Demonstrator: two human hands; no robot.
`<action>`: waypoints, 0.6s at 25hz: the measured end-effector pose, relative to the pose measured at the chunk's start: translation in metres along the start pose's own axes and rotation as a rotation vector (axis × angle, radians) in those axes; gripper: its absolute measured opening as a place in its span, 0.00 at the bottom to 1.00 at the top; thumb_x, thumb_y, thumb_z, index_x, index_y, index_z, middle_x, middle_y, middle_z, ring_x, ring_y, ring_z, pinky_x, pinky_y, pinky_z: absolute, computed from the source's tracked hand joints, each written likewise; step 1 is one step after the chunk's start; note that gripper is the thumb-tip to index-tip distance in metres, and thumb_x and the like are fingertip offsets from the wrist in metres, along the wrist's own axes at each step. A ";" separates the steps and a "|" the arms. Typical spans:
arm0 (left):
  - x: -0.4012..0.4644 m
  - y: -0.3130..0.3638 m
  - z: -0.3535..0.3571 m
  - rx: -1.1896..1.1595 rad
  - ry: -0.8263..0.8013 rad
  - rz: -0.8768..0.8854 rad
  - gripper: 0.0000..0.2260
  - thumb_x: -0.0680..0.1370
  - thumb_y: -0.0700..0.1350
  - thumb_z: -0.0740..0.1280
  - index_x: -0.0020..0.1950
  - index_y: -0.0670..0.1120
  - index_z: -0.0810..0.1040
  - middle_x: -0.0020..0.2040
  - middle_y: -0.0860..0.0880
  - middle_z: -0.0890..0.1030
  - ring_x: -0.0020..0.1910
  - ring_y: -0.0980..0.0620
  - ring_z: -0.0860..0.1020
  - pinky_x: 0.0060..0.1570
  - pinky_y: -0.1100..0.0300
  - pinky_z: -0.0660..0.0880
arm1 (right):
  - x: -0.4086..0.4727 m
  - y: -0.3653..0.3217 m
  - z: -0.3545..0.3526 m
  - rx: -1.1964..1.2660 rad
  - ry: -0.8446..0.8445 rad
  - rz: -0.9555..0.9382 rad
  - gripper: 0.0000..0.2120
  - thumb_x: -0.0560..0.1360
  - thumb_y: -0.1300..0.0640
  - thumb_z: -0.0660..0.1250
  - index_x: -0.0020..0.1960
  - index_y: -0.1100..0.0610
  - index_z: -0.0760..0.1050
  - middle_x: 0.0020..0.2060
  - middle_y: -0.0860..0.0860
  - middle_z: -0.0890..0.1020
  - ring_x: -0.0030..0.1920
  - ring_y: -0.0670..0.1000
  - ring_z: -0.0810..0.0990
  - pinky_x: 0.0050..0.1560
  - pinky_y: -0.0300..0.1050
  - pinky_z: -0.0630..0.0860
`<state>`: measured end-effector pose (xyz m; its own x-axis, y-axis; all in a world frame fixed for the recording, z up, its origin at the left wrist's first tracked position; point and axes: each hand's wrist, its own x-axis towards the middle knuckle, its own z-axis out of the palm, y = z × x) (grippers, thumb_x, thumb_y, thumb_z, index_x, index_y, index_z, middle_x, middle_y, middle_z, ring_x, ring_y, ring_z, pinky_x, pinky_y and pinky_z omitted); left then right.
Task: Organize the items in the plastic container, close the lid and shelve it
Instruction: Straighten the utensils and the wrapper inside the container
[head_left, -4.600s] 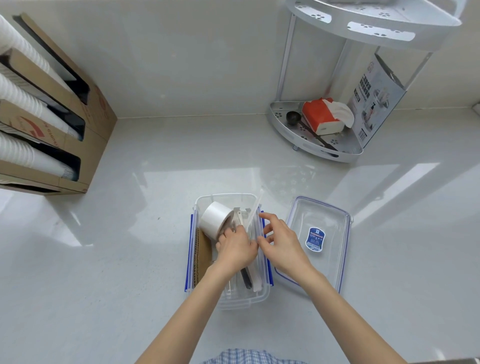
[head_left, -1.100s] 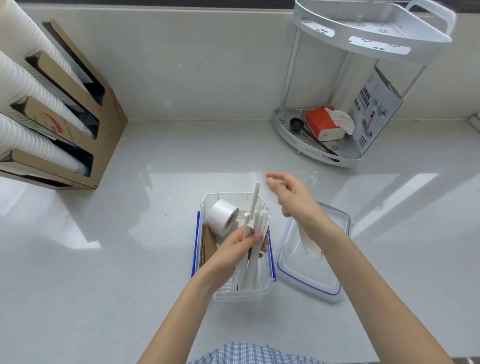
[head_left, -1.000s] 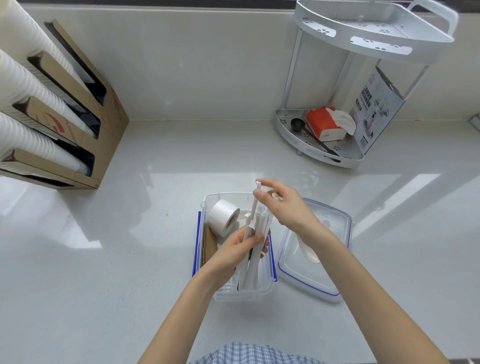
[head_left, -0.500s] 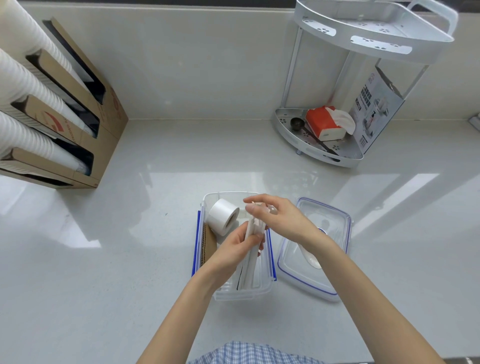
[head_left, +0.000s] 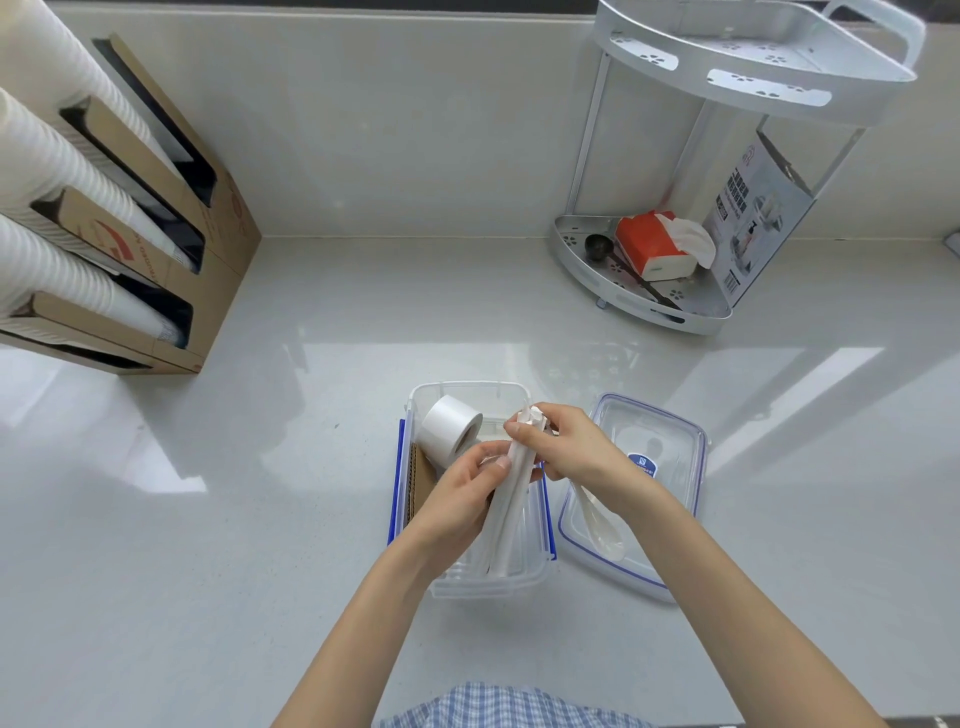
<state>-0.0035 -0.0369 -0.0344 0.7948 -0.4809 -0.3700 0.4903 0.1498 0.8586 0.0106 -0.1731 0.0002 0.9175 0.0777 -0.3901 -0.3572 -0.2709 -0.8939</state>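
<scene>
A checked shirt (head_left: 498, 706) shows at the near edge, with both bare forearms reaching out from it over the counter (head_left: 208, 519). The left hand (head_left: 457, 499) is wrapped round the middle of a bundle of white sticks (head_left: 511, 499), thumb across the front. The bundle stands tilted, its lower end down inside the clear container (head_left: 488, 582) under the hands. The right hand (head_left: 566, 447) pinches the top of the same bundle between thumb and fingertips, the other fingers curled behind it.

Just left of the left hand, a tape roll (head_left: 448, 434) leans in the far left corner of the container, with a strip of cardboard (head_left: 418, 483) standing along the left wall beneath it. Blue clips hang open on both long sides.

To the right of the right hand, the lid (head_left: 670, 467) lies on the counter just beside the container, a white spoon (head_left: 597, 525) resting in it.

Farther off, right of the hands, a corner rack (head_left: 644, 306) holds an orange tissue pack (head_left: 649, 247), a dark scoop (head_left: 597, 247) and a printed box (head_left: 753, 218). Far left stands a cardboard holder (head_left: 218, 228) with cup stacks (head_left: 62, 176).
</scene>
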 end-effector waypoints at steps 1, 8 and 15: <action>0.001 0.000 0.000 -0.020 0.024 -0.001 0.10 0.80 0.39 0.54 0.53 0.45 0.74 0.47 0.50 0.82 0.48 0.56 0.81 0.48 0.67 0.76 | 0.001 0.001 -0.001 -0.018 0.002 -0.011 0.04 0.77 0.59 0.62 0.46 0.59 0.74 0.29 0.49 0.74 0.19 0.37 0.73 0.20 0.27 0.66; -0.001 0.018 -0.006 0.110 0.403 0.169 0.12 0.80 0.37 0.52 0.43 0.49 0.72 0.41 0.50 0.77 0.31 0.57 0.71 0.31 0.70 0.70 | 0.011 -0.002 -0.020 -0.109 0.033 -0.019 0.09 0.76 0.56 0.62 0.40 0.60 0.73 0.27 0.48 0.62 0.20 0.42 0.60 0.21 0.30 0.60; 0.004 0.019 0.007 0.472 0.222 0.042 0.04 0.74 0.46 0.66 0.47 0.50 0.79 0.27 0.56 0.71 0.17 0.60 0.66 0.21 0.70 0.64 | 0.018 -0.015 -0.017 -0.221 -0.065 -0.061 0.08 0.76 0.56 0.63 0.46 0.61 0.76 0.27 0.48 0.66 0.16 0.40 0.64 0.19 0.30 0.61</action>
<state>0.0067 -0.0417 -0.0168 0.8920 -0.2807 -0.3545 0.2828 -0.2653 0.9217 0.0355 -0.1842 0.0103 0.9204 0.1602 -0.3565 -0.2477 -0.4665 -0.8491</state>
